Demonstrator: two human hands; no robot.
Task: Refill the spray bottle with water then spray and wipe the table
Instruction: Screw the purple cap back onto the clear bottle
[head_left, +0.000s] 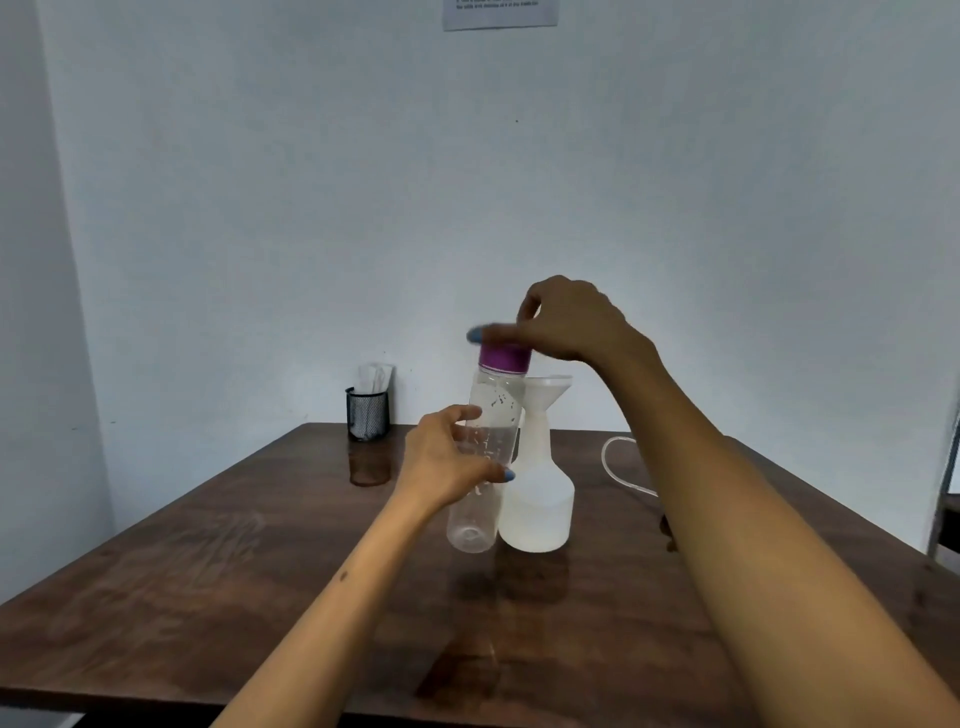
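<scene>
Above a dark wooden desk (218, 561), the left hand (447, 457) gripped a clear water bottle (488, 447) around its middle while the right hand (566, 322) pinched its purple cap (504, 357), just beside a translucent spray bottle (537, 499) standing on the desk with a funnel (548, 389) in its neck.

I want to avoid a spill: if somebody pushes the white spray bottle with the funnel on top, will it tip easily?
Probably not easily: the spray bottle has a wide base and seems partly filled, so weight sits low. The funnel looks merely rested in the neck, so it may topple off first.
</scene>
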